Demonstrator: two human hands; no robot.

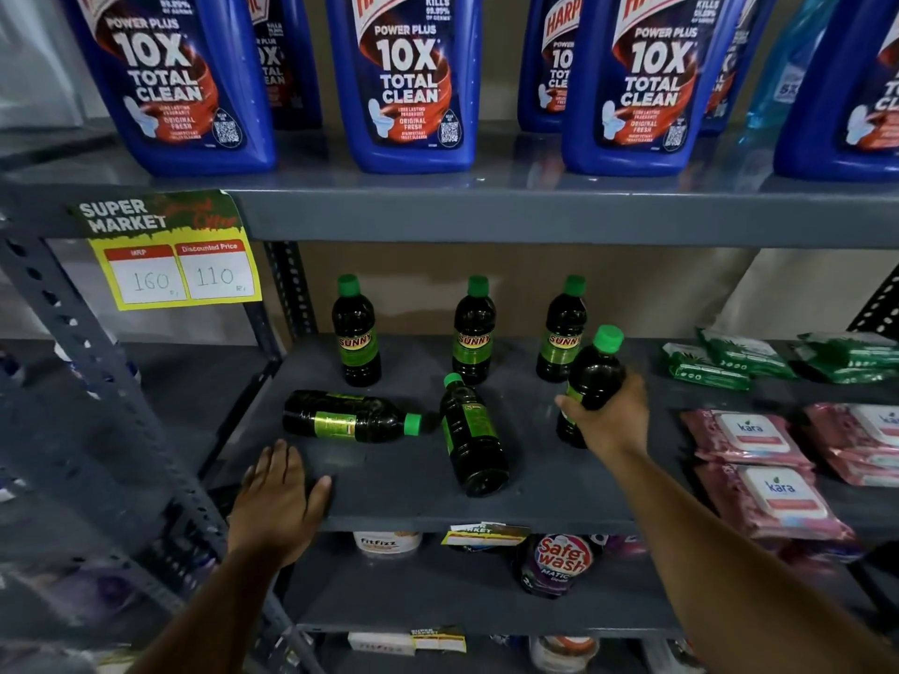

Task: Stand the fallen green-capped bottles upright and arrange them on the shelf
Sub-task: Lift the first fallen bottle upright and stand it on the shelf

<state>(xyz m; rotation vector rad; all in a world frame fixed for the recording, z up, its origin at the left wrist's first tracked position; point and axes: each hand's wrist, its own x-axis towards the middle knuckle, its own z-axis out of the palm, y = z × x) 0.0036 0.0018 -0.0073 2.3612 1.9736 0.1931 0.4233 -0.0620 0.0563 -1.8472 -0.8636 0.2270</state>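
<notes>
Three dark green-capped bottles stand upright at the back of the grey shelf [399, 498]: one at left [355, 333], one in the middle [473, 333], one at right [562, 333]. Two more lie on their sides: one [348, 418] with its cap pointing right, another [472, 437] with its cap pointing to the back. My right hand [610, 420] grips a tilted, nearly upright bottle [596, 367] around its lower body, in front of the right standing one. My left hand [279, 498] rests flat on the shelf's front left edge, holding nothing.
Pink wipe packs [751, 437] and green packets [705, 367] lie on the same shelf to the right. Large blue cleaner bottles [413, 90] line the shelf above. A yellow price tag [177, 272] hangs at upper left. Detergent [559, 564] sits on the shelf below.
</notes>
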